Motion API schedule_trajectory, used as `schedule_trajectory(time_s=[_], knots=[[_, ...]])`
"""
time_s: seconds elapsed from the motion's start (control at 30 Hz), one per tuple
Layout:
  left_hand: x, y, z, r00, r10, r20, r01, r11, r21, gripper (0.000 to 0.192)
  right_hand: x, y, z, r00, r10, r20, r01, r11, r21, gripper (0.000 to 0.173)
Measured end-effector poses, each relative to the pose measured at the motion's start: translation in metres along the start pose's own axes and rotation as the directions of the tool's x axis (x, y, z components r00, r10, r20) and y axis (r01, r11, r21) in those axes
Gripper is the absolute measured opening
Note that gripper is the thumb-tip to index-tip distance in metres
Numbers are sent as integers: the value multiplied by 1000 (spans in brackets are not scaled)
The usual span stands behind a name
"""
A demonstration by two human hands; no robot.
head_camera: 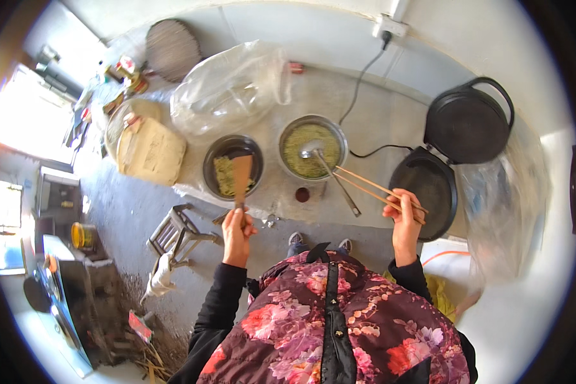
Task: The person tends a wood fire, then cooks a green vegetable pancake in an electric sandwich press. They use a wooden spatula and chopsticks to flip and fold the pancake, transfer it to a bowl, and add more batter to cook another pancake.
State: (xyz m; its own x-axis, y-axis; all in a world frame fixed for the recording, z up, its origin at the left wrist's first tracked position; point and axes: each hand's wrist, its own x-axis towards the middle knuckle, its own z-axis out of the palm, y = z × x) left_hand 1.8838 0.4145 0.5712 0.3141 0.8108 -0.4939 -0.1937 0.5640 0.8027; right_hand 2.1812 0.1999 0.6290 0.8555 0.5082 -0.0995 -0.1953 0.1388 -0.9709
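Note:
My left hand grips the handle of a wooden spatula, whose flat blade is over a dark-walled bowl. Yellow-green pieces of food, perhaps cooked pancake, lie in that bowl, partly hidden by the blade. In my right hand is a pair of wooden chopsticks, their tips near the rim of a metal bowl. This bowl holds a yellow-green mixture with a metal ladle resting in it. Right of it, an electric griddle stands with its lid raised; its lower plate looks bare.
A small dark red cup sits near the table's front edge. Behind the bowls lies a clear plastic bag, with a plastic jug to its left. A power cord runs to the wall socket. A wooden stool stands on the floor.

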Motion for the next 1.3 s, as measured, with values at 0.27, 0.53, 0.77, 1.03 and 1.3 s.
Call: schedule_trajectory(time_s=[0.27,0.53,0.77,1.03,1.3], knots=[[86,-66,-45,994,-100,-46,95,991,-96,20,-47,-29,-109,935,-16,-355,41,997,61,25],[100,-79,-42,991,-130,26,132,987,-93,21,-69,-31,-184,822,-96,-561,70,995,-68,25],[102,-94,-43,962,-272,-13,264,945,-191,28,-38,-8,-189,878,-52,-475,31,998,-54,27],[78,-100,-61,953,-281,112,301,916,-267,46,-10,-6,-166,952,-89,-293,31,980,-198,27],[76,-81,-44,971,-240,-10,236,960,-148,25,-13,-12,-137,971,-97,-219,69,989,-133,25]])
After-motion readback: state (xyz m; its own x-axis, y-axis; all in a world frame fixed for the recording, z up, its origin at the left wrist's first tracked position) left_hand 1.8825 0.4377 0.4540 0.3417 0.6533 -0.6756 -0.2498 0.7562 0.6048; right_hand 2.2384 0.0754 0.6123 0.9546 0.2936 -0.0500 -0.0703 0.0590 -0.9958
